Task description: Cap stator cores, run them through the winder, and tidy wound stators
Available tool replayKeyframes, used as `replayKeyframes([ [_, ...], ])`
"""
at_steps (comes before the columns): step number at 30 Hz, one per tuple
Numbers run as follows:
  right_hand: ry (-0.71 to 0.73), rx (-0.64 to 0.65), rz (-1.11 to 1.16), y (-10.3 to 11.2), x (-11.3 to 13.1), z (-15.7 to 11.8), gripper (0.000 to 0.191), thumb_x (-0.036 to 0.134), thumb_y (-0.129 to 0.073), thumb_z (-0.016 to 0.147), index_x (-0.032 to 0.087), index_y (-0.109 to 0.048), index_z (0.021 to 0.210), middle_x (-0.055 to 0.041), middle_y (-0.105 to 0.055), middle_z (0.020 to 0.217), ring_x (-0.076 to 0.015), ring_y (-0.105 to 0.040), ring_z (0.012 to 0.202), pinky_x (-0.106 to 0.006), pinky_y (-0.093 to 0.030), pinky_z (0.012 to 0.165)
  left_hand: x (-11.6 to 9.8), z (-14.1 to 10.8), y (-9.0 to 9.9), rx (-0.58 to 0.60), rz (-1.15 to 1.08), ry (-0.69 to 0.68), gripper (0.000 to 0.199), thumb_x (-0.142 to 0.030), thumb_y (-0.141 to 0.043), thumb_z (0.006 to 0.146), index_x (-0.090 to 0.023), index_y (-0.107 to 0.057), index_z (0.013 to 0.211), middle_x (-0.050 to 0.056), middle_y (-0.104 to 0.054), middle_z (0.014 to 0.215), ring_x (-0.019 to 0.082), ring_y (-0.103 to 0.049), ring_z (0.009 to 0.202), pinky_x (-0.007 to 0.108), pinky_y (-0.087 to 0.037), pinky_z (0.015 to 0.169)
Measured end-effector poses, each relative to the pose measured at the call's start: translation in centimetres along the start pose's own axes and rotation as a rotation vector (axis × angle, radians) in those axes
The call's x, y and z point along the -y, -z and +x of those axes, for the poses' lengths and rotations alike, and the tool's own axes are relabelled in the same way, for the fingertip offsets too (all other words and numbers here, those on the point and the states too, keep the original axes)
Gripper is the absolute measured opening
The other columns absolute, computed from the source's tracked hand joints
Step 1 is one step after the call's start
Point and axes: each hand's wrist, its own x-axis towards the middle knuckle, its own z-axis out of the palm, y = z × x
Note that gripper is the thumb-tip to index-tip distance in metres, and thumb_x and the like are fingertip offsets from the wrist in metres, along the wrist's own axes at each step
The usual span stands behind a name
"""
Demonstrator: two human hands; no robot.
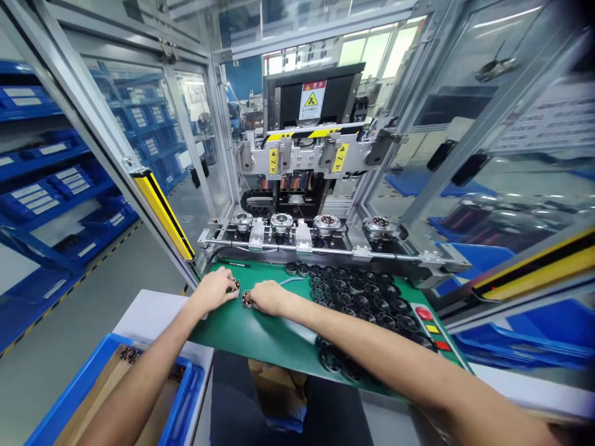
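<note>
Above the left part of the green work mat (274,341), my left hand (215,290) is closed, its fingers and thumb around a small motor stator (235,285) with copper-brown windings. Close beside it, my right hand (266,297) grips a second round stator (246,300) at the mat's surface. The fingers partly cover both parts. A blue strip or tube (292,280) lies behind my right hand. Many black ring-shaped parts (344,298) stand in rows on the right of the mat, some hidden under my right forearm.
Behind the mat runs a metal fixture rail with several round holders (281,222), beneath a press head (307,155). Yellow light-curtain posts (163,214) flank the opening. A blue tray (109,347) with stators is at lower left; red and yellow buttons (424,314) sit right. A cardboard box (279,390) stands below.
</note>
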Motion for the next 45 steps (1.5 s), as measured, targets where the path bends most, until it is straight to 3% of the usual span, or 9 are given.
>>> replayKeyframes([
  [2,-0.003,-0.058,0.0,0.4,-0.8,-0.7,0.041,0.044,-0.079,0.114,0.02,-0.075,0.147,-0.0126,-0.076,0.148,-0.0287,-0.078,0.129,-0.052,-0.069,0.11,-0.4,-1.8,-1.5,-0.016,-0.013,0.054,0.014,-0.041,-0.092,0.096,-0.028,-0.087,0.096,0.01,-0.08,0.118,0.032,-0.074,0.116,0.045,-0.065,0.1],
  [4,-0.031,-0.126,0.002,1.9,-3.0,-2.5,0.044,0.046,-0.078,0.115,0.021,-0.074,0.151,-0.0127,-0.076,0.15,-0.0296,-0.078,0.132,-0.055,-0.067,0.114,-0.6,-2.9,-0.9,-0.069,-0.028,0.083,0.018,-0.041,-0.095,0.092,-0.029,-0.087,0.103,0.01,-0.079,0.131,0.034,-0.074,0.124,0.047,-0.065,0.105],
  [8,-0.252,-0.25,-0.005,6.7,-11.6,-8.8,0.044,0.038,-0.077,0.115,0.022,-0.077,0.156,-0.0171,-0.082,0.147,-0.0345,-0.078,0.139,-0.055,-0.062,0.121,-1.9,-1.4,4.6,-0.222,-0.065,0.04,0.021,-0.046,-0.086,0.102,-0.03,-0.085,0.116,0.009,-0.071,0.149,0.034,-0.068,0.139,0.05,-0.062,0.117],
  [13,-0.651,-0.285,0.042,10.1,-23.8,-16.1,0.04,0.039,-0.078,0.115,0.018,-0.076,0.149,-0.014,-0.081,0.143,-0.0293,-0.08,0.128,-0.054,-0.068,0.114,-8.1,8.9,10.4,-0.326,-0.075,-0.149,0.031,-0.049,-0.081,0.107,-0.029,-0.082,0.131,0.01,-0.069,0.151,0.032,-0.063,0.145,0.049,-0.054,0.13],
  [18,-0.81,-0.202,0.192,7.8,-30.0,-18.1,0.043,0.043,-0.08,0.114,0.018,-0.073,0.149,-0.013,-0.077,0.143,-0.0264,-0.08,0.119,-0.047,-0.072,0.102,-14.9,21.7,10.4,-0.318,-0.003,-0.199,0.044,-0.045,-0.086,0.103,-0.026,-0.079,0.142,0.015,-0.065,0.162,0.04,-0.051,0.156,0.058,-0.049,0.133],
  [25,-0.812,-0.106,0.42,5.0,-32.9,-16.6,0.045,0.044,-0.08,0.114,0.019,-0.073,0.15,-0.0132,-0.075,0.148,-0.0283,-0.079,0.125,-0.05,-0.071,0.105,-18.4,30.7,7.7,-0.149,0.168,-0.077,0.043,-0.053,-0.083,0.107,-0.018,-0.08,0.131,0.016,-0.067,0.161,0.039,-0.053,0.161,0.066,-0.042,0.137],
  [37,-0.826,-0.031,0.547,7.7,-34.9,-16.5,0.031,0.041,-0.081,0.114,0.016,-0.078,0.132,-0.0082,-0.082,0.125,-0.0217,-0.081,0.105,-0.041,-0.072,0.093,-19.0,33.5,7.1,0.08,0.284,-0.059,0.048,-0.056,-0.073,0.114,-0.018,-0.075,0.144,0.016,-0.067,0.162,0.037,-0.062,0.154,0.063,-0.055,0.127],
  [41,-0.748,-0.127,0.495,9.9,-32.9,-19.3,0.024,0.029,-0.07,0.117,0.01,-0.08,0.108,-0.0092,-0.081,0.089,-0.0232,-0.079,0.08,-0.041,-0.067,0.081,-18.8,33.8,7.4,0.088,0.296,-0.083,0.047,-0.056,-0.072,0.115,-0.017,-0.075,0.141,0.016,-0.067,0.161,0.037,-0.06,0.155,0.062,-0.054,0.127],
  [45,-0.573,-0.247,0.417,9.3,-27.0,-23.3,0.022,0.021,-0.062,0.116,0.016,-0.078,0.102,-0.0048,-0.073,0.071,-0.0208,-0.067,0.061,-0.037,-0.056,0.068,-18.5,34.1,8.3,0.082,0.303,-0.132,0.045,-0.057,-0.075,0.112,-0.017,-0.078,0.132,0.016,-0.065,0.164,0.039,-0.054,0.159,0.061,-0.051,0.129],
])
